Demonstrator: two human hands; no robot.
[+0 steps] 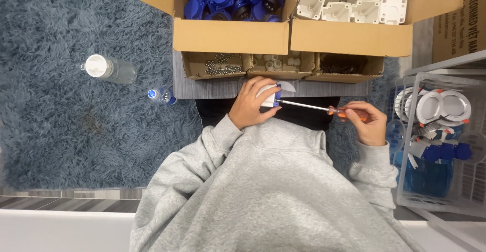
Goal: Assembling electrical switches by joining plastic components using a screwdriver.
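- Two big cardboard boxes (230, 35) far from me — blue parts left, white housings right.
- Three small trays (212, 72) nearer.
- Two bottles (109, 69) on the left.
- One screwdriver (324, 109) — one white-and-blue piece (271, 96).

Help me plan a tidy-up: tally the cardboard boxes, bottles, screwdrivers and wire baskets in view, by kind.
Large cardboard boxes: 2
Small cardboard trays: 3
Clear bottles: 2
Screwdriver, in the right hand: 1
White wire basket: 1
Total: 9
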